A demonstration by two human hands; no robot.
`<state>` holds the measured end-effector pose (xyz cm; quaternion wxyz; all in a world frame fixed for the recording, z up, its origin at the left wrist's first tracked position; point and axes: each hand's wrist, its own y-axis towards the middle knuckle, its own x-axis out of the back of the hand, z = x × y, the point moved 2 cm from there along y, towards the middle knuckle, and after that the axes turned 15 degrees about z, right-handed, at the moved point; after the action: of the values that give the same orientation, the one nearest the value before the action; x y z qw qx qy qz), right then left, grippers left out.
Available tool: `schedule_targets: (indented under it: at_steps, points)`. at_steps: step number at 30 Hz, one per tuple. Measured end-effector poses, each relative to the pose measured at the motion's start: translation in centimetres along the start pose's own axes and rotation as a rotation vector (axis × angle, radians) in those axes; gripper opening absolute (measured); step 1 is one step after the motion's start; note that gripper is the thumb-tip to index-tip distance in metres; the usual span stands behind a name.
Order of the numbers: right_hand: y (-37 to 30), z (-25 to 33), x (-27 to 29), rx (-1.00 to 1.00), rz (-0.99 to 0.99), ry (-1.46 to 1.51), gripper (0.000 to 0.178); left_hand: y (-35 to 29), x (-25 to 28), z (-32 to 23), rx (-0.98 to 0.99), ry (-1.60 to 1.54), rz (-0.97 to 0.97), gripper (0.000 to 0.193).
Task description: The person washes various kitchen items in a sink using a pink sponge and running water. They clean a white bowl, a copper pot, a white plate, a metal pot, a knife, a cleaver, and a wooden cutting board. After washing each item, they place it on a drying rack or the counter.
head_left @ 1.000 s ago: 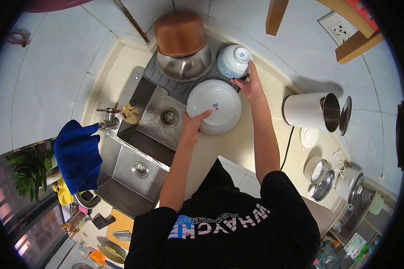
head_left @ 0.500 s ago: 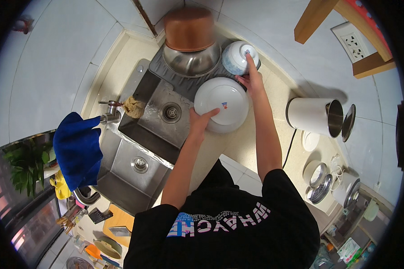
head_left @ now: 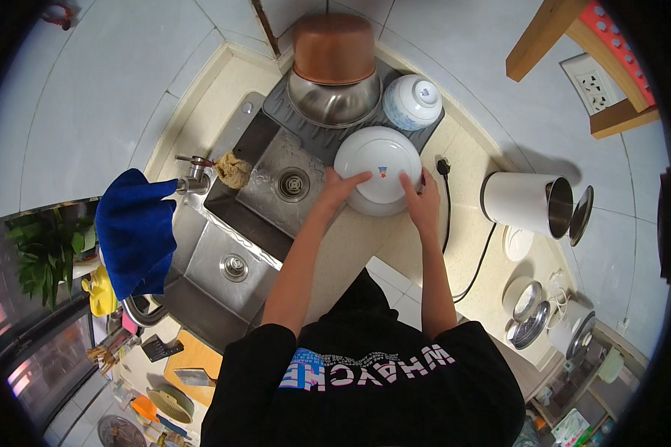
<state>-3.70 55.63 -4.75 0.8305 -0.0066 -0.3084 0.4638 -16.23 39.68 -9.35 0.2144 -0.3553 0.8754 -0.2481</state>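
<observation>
White plates (head_left: 376,153), seemingly a small stack turned bottom up, lie at the near edge of a grey drying mat (head_left: 317,145). My left hand (head_left: 341,186) grips their left side with the thumb on top. On the right edge, my right hand (head_left: 423,203) holds them the same way, thumb over the upturned base and fingers mostly hidden beneath. Just past the plates, a white bowl with a blue pattern (head_left: 412,103) sits upside down on the mat, touched by neither hand. Beside it an upturned steel basin (head_left: 334,104) carries a copper-coloured pot (head_left: 334,48).
Left of the plates is a two-basin steel sink (head_left: 276,216) with a tan scrubber (head_left: 232,170) hanging by the tap. A blue cloth (head_left: 136,235) drapes farther left. On the right counter stand a white kettle (head_left: 525,200) with its lid raised and a black cord with plug (head_left: 444,170).
My right hand has let go of the upturned bowl and come back to the right edge of the plates. My left hand stays on the plates; the whole view has shifted slightly.
</observation>
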Motion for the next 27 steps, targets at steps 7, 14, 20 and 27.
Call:
schedule_targets:
  at_steps: [7, 14, 20, 27]
  points:
    - [2.1, 6.2, 0.3, 0.489, -0.177, -0.175, 0.044, -1.8, 4.1, -5.2, -0.114, 0.299, -0.264, 0.057]
    - [20.0, 10.8, -3.3, 0.004, -0.029, 0.502, 0.063, 6.8, 6.6, -6.9, -0.126, -0.444, -0.338, 0.047]
    - [19.1, 16.5, -3.6, -0.421, 0.148, 1.008, 0.052, 6.9, 8.2, -8.6, 0.077, -0.704, -0.299, 0.046]
    - [21.6, 14.7, -3.2, -0.233, 0.189, 0.794, 0.035, 7.8, 7.2, -8.2, -0.242, -1.11, -0.054, 0.028]
